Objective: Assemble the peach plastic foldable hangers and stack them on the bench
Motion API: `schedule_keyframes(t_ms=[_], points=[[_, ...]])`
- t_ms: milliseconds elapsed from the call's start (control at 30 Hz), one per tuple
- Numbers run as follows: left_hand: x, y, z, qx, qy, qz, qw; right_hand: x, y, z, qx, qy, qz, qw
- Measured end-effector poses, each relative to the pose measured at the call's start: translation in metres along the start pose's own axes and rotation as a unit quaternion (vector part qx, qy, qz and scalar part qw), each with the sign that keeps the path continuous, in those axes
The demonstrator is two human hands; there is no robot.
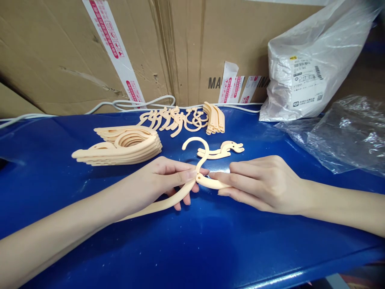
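Between my hands is a cream plastic folding hanger (207,156), its curved hook pointing up and away from me. My left hand (171,176) pinches it at the joint below the hook, and one long arm runs back under my left wrist. My right hand (261,182) grips the short curved arm on the right, fingers closed around its end. Just beyond the hook, a small group of loose hanger pieces (221,150) lies on the blue table (180,257). The far end of the right arm is hidden by my fingers.
Stacked folded hangers (120,154) lie at the left. Behind are loose hooks (168,118) and a bundle of short arms (215,118). A white cable (120,105) runs before a cardboard box (186,52). A labelled plastic package (288,84) and clear plastic bag (355,132) sit right.
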State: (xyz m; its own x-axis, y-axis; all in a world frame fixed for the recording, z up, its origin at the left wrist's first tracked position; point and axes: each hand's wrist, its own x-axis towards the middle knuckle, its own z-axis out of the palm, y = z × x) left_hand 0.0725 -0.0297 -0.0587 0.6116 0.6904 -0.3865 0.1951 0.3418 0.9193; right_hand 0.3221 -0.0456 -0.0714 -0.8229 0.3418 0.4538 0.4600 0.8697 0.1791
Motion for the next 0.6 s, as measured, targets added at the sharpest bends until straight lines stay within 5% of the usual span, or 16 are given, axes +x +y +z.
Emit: schedule_keyframes(t_ms=[600], points=[[0.0043, -0.0049, -0.0036, -0.001, -0.01, 0.0, 1.0, 0.0, 0.0043, -0.0004, -0.002, -0.003, -0.005, 1.0]])
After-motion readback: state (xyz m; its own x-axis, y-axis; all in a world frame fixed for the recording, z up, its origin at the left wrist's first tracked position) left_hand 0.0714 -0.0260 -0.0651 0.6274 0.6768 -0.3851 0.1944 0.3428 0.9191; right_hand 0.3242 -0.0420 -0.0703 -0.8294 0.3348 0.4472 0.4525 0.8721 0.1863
